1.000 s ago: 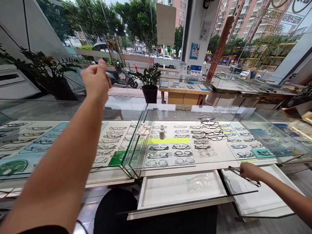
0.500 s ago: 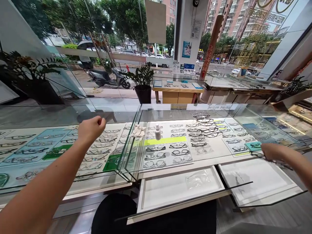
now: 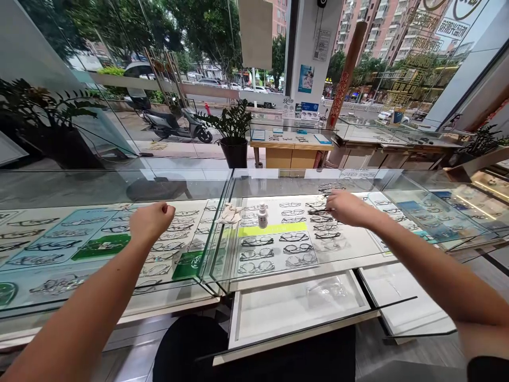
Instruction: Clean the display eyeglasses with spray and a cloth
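My right hand point(image 3: 345, 208) reaches over the glass top of the display counter point(image 3: 278, 180), fingers closed on a thin black pair of glasses point(image 3: 318, 211) at a loose heap of black frames point(image 3: 323, 227) lying on the glass. My left hand point(image 3: 151, 222) hovers as a closed fist above the left showcase, and nothing shows in it. Rows of glasses point(image 3: 274, 249) lie on white and green trays under the glass.
A small white spray bottle point(image 3: 262, 216) and a crumpled white cloth point(image 3: 231, 213) rest on the glass between my hands. Two white drawers stand pulled out below: the middle one point(image 3: 254, 313) holds a clear plastic bag point(image 3: 325, 289), the right one point(image 3: 401, 297) looks bare.
My right hand came up from the right drawer with the glasses and moved left onto the counter top by the heap. My left hand dropped from head height to just above the glass.
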### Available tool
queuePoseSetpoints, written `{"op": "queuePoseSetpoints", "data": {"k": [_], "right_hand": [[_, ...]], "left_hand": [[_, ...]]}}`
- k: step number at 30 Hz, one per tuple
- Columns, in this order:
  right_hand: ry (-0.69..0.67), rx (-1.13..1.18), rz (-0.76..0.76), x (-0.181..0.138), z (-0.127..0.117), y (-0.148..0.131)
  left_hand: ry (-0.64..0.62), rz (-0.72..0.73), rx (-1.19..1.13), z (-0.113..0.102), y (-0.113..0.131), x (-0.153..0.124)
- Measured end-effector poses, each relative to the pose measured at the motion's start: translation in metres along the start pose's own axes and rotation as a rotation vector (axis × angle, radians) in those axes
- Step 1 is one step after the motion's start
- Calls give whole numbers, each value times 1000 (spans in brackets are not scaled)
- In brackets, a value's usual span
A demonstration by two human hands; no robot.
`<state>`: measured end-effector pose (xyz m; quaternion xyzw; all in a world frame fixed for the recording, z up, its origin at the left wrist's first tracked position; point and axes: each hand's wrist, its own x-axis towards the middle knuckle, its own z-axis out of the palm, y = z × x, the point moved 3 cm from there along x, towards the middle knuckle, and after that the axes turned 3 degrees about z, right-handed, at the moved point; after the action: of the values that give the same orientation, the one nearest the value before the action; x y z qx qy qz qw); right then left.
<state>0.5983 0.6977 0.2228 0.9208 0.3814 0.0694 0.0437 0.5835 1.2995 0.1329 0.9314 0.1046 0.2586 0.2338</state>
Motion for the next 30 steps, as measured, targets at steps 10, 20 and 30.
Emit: {"op": "queuePoseSetpoints", "data": {"k": [10,20,30], "right_hand": [[53,-9,-12,31,60,-27],[55,63,15,41,76,-28],[-5,127,78,31,63,-32]], "left_hand": [[-4,51,58,5,-14,8],[-235,-162,337,14,-16,13],[-296,-187,422,18,-20,16]]}}
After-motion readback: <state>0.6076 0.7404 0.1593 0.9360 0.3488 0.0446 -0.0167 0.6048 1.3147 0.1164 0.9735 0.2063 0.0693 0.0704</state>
